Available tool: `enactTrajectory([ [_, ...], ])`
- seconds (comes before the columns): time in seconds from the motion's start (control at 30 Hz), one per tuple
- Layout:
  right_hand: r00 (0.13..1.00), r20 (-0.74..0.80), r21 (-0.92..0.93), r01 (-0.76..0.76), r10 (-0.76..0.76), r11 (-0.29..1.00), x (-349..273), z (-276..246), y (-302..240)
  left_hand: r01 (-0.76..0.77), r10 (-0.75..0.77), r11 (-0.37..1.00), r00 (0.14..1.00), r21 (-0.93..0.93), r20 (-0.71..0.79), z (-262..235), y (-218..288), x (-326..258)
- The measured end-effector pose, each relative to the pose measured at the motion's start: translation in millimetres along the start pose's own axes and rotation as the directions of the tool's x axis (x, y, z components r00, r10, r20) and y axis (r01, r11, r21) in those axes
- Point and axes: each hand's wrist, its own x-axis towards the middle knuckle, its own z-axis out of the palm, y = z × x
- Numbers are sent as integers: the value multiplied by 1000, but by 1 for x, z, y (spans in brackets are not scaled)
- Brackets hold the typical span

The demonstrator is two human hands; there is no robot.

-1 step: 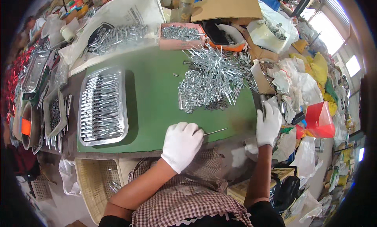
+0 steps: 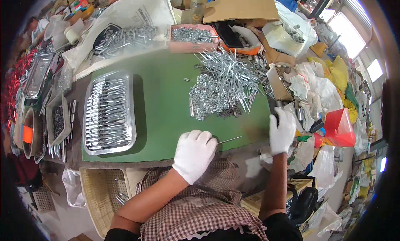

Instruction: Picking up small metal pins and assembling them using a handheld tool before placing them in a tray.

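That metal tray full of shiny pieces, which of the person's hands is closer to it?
Left. The left hand rests just right of the metal tray, near its lower corner. The right hand is at the green mat's far right edge, well beyond it.

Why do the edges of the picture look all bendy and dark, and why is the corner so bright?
In the head view, the fisheye lens bends straight lines near the rim, so the green mat curves and the corners go black; the windows at upper right glare white; the metal rods and steel tray glint; the right hand looks slightly blurred, the left hand sharper.

Left hand (image 2: 193,154) fisted, right hand (image 2: 282,130) curled
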Motion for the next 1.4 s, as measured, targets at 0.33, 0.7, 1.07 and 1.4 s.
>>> enactTrajectory([
  [0.33,982,188,243,-22,-25,970,14,45,-26,110,-111,994,993,-20,-28,-85,-74,3],
  [0.7,985,127,321,-151,116,935,8,54,-28,336,-415,881,886,332,205,-188,-294,-14],
  [1.07,864,233,872,-389,446,299,0,-12,-51,478,-618,590,786,651,-16,-161,-261,6],
  [1.4,936,350,783,-284,-16,554,-47,-25,-73,-443,350,871,863,213,363,-51,-102,66],
])
